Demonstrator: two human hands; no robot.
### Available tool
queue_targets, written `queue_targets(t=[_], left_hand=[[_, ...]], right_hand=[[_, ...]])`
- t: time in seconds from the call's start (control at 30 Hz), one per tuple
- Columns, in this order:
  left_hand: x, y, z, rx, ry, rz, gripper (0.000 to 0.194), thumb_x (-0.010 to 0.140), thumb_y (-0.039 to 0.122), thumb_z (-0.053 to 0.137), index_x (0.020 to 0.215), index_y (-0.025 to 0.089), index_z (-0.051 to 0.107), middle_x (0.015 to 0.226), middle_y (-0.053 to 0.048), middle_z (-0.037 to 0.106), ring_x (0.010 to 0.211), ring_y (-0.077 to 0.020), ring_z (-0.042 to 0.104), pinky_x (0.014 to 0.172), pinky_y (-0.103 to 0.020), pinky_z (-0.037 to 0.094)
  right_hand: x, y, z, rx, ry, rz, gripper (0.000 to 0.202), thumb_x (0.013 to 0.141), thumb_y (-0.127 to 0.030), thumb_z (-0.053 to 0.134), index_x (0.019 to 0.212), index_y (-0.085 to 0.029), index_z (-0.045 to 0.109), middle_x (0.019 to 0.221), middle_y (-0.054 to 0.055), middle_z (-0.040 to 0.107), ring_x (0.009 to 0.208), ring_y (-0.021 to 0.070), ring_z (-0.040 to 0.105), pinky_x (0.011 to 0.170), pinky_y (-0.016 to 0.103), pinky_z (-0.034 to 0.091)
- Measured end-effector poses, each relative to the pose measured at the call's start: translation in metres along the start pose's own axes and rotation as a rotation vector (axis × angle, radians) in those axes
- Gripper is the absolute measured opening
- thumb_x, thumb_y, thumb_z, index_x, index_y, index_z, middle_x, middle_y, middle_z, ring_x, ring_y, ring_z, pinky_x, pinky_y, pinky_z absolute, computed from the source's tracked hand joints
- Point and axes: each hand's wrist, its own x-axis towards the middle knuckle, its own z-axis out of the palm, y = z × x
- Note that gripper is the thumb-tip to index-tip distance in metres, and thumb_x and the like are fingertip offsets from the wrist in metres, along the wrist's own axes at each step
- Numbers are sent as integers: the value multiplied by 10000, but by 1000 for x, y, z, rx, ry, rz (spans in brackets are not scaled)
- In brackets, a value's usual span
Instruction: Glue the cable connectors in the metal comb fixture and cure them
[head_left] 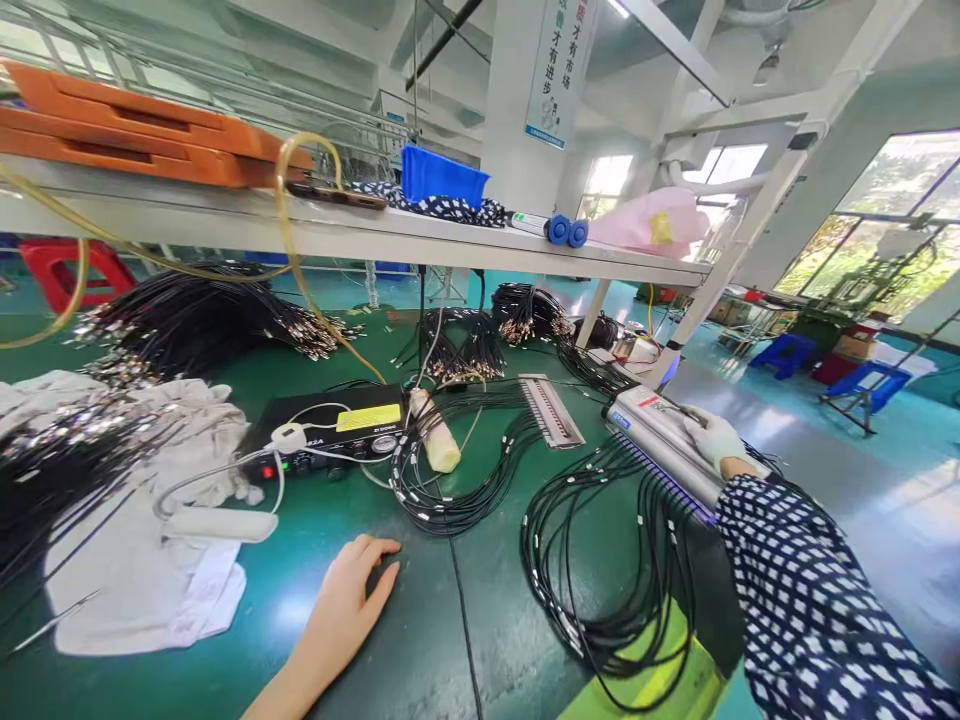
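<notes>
My left hand (346,598) is bare and lies on the green table (405,650), its thumb and fingers apart and nothing in it. At the right, my right hand (712,438) wears a white glove and rests at the far side of a long silver fixture (664,445); its fingers are partly hidden, and what they hold cannot be made out. Black cables run out of the fixture's near edge and form a loop (534,570). Another cable loop (427,510) leads to a flat metal holder (551,410) left of the fixture.
A black control box (322,430) with cords stands at the left, beside white cloth (142,570) under a cable pile. More cable bundles (202,320) lie behind. A shelf (450,240) crosses above, carrying orange trays (142,140) and a blue bin (444,178).
</notes>
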Motion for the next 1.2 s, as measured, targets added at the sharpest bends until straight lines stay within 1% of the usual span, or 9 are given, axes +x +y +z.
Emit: queue_targets(t=[0.1,0.17,0.3,0.4,0.47,0.57,0.77,0.93,1.2], left_hand=[[0,0,1,8,9,-7,297,924,454,496,991,226,675,881,-54,632,831,-235,614,763,-379,530],[1,0,2,17,7,-15,288,924,442,496,988,223,671,879,-56,630,826,-236,612,762,-386,527],[0,1,2,9,4,-18,263,926,418,498,984,226,667,876,-57,627,827,-235,612,766,-385,528],[-1,3,1,-6,8,-23,247,933,401,498,981,226,665,870,-56,623,827,-231,612,771,-385,532],[-1,5,1,-16,13,-32,237,938,386,496,981,225,664,875,-56,623,831,-228,613,779,-388,533],[0,7,0,-22,11,-54,220,937,364,497,979,226,663,883,-57,624,837,-227,613,781,-389,535],[1,9,0,-26,13,-94,210,930,347,497,966,223,662,867,-54,618,834,-228,606,781,-388,528],[1,11,-1,-27,3,-105,220,938,352,483,976,221,655,875,-57,613,848,-231,600,791,-392,521],[1,13,-3,-28,-7,-109,234,939,364,472,971,217,652,880,-63,613,844,-230,594,791,-390,518]], right_hand=[[20,-28,4,121,-76,-39,304,833,-251,625,1100,-191,758,1075,94,767,966,246,707,894,329,540],[32,-54,15,202,-101,-56,261,845,-281,660,1065,-182,758,1045,92,773,949,238,708,898,327,544],[44,-114,56,363,-126,-70,301,931,-388,636,1119,-156,679,1093,90,727,939,192,694,878,379,567],[45,-159,87,441,-149,-57,294,973,-379,587,1174,-168,626,1164,81,664,967,181,669,848,390,580],[48,-186,101,450,-165,-43,300,967,-371,597,1188,-169,618,1184,82,648,991,193,658,855,398,577],[56,-214,111,419,-179,-12,301,960,-371,606,1187,-175,622,1210,83,638,1035,208,645,892,419,562],[66,-238,120,375,-183,22,296,965,-368,596,1201,-190,620,1245,87,625,1064,212,634,917,426,551],[60,-241,131,351,-161,53,307,969,-374,589,1215,-194,614,1260,90,618,1081,216,628,934,439,543],[66,-246,127,353,-155,54,307,968,-372,591,1217,-194,612,1262,91,617,1078,215,629,927,434,546]])
